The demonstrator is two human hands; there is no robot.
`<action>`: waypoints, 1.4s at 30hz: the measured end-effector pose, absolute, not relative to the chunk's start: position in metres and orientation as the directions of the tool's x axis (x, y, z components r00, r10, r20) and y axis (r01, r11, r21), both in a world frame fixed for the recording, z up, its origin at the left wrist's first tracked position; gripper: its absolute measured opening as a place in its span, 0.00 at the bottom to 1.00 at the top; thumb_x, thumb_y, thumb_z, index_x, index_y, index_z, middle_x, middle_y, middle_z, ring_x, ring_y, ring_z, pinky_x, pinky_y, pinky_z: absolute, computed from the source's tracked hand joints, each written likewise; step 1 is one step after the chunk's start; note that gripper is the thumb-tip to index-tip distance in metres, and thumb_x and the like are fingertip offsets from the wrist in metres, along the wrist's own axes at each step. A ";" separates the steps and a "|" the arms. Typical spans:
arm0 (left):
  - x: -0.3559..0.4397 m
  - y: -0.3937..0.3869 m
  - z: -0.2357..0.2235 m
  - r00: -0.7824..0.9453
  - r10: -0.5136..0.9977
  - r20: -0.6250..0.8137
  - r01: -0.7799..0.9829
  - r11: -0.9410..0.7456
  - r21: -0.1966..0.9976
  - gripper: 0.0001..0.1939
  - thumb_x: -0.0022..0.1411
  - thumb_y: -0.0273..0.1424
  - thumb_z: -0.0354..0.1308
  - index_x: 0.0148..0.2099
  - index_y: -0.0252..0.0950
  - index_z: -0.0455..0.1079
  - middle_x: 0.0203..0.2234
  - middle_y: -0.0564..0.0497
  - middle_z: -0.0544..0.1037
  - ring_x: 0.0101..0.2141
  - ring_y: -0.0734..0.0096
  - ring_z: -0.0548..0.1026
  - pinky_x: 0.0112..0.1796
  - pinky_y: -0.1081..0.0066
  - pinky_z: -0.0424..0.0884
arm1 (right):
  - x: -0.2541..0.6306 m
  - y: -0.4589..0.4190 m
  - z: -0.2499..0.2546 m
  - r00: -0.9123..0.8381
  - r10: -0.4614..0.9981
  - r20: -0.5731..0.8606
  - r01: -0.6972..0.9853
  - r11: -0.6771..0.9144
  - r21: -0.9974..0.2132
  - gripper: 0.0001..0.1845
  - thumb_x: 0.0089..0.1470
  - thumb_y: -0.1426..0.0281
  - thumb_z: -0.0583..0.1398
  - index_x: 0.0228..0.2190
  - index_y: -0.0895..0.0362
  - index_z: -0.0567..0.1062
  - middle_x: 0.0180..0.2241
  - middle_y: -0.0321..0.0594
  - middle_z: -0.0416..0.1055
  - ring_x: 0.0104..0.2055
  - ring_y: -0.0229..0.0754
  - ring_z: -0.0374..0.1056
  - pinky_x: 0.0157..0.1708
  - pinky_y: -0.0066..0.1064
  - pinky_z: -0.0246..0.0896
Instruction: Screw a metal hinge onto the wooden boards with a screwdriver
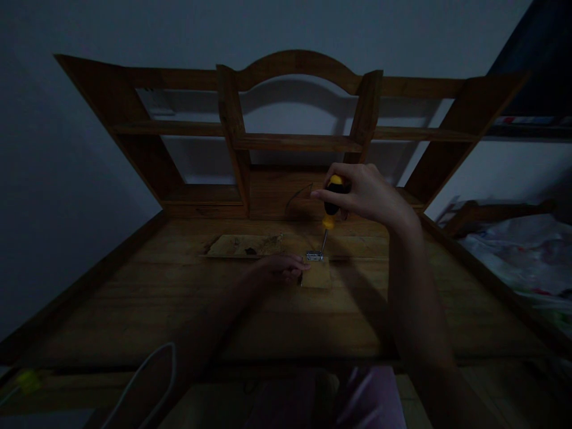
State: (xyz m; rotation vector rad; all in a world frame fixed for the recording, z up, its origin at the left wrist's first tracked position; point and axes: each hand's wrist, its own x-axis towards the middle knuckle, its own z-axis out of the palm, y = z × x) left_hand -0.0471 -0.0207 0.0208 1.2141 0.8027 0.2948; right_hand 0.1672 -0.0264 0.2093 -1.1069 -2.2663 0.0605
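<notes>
Dimly lit wall [286, 27] forms the upper background, bluish and plain. Wooden desktop [161, 298], its boards running crosswise, spans the middle and lower frame. An open wooden shelf unit [298, 142] with an arched central rail stands along its far edge. Pale, crumpled plastic [527, 250] lies at far right. The right hand [366, 187], right of centre, is closed around the yellow-and-black handle of a screwdriver [332, 199], tilted with its shaft downward. The left hand [283, 267], at centre, has partly curled fingers touching the left side of a small wooden block [316, 277]; whether they pinch it cannot be told. A stained wooden strip [245, 244] lies left of centre. A metal hinge [314, 255] sits at the block's far edge, beneath the shaft's lower end.
</notes>
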 end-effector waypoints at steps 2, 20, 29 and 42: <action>-0.047 -0.020 0.018 0.694 0.605 -0.390 0.220 0.337 0.915 0.23 0.53 0.44 0.67 0.23 0.37 0.58 0.14 0.61 0.57 0.17 0.82 0.50 0.20 0.74 0.49 | 0.168 -0.025 0.208 -0.462 0.737 0.494 0.704 0.643 -0.301 0.21 0.55 0.48 0.62 0.34 0.54 0.75 0.28 0.40 0.73 0.33 0.47 0.71 0.32 0.35 0.59; -0.019 -0.023 0.015 0.303 0.868 0.393 0.587 -0.495 0.640 0.17 0.51 0.41 0.72 0.40 0.38 0.76 0.38 0.49 0.76 0.43 0.62 0.73 0.45 0.66 0.66 | 0.169 -0.020 0.204 -0.464 0.741 0.486 0.698 0.643 -0.314 0.18 0.56 0.52 0.63 0.32 0.54 0.74 0.29 0.40 0.74 0.33 0.45 0.71 0.32 0.33 0.58; -0.004 -0.019 -0.003 0.318 0.852 0.415 0.600 -0.520 0.608 0.09 0.54 0.34 0.71 0.36 0.37 0.77 0.38 0.49 0.76 0.44 0.63 0.72 0.49 0.62 0.65 | 0.169 -0.021 0.205 -0.477 0.732 0.486 0.689 0.655 -0.311 0.19 0.57 0.50 0.62 0.33 0.55 0.75 0.27 0.39 0.73 0.32 0.45 0.70 0.31 0.32 0.57; -0.001 -0.020 -0.009 0.246 0.867 0.433 0.594 -0.488 0.639 0.08 0.54 0.33 0.71 0.35 0.37 0.78 0.37 0.49 0.77 0.44 0.63 0.73 0.49 0.62 0.66 | 0.173 -0.022 0.207 -0.468 0.746 0.473 0.709 0.637 -0.303 0.18 0.55 0.52 0.64 0.33 0.54 0.75 0.28 0.39 0.74 0.32 0.45 0.71 0.33 0.33 0.58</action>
